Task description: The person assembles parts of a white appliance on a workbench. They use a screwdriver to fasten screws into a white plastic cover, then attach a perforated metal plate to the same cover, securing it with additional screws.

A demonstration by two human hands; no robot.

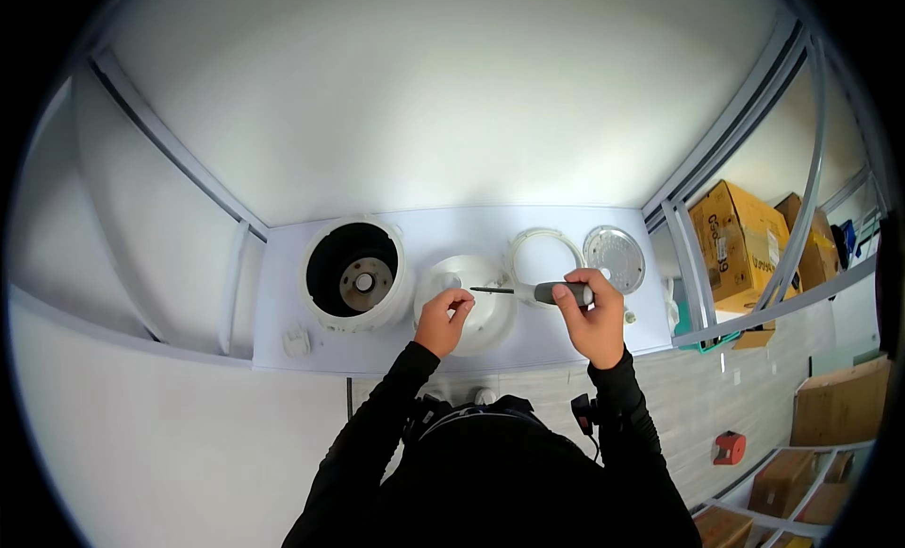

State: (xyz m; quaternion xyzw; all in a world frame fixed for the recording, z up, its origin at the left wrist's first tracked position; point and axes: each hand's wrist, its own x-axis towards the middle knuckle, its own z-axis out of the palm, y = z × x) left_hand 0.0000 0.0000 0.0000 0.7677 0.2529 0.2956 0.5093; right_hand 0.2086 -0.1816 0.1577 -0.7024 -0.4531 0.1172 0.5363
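My right hand point(596, 314) is closed around the dark grey handle of a screwdriver point(552, 291). Its thin shaft points left, toward my left hand point(444, 322), whose thumb and fingers are pinched together just short of the tip. Whatever they hold, if anything, is too small to make out. Below both hands lies a round white plastic cover point(483, 323). To the left stands a white rice cooker body point(395, 307), its top open, showing a dark inside and a round metal plate at the bottom. Right of the cover are a white ring point(513, 256) and a round, shiny metal lid plate point(615, 256).
A small white part point(296, 341) rests at the left end of the white table point(330, 351). White panels and metal frame bars enclose the table. Cardboard boxes point(740, 241) are stacked beyond the right bars, and a red object point(729, 447) sits on the floor.
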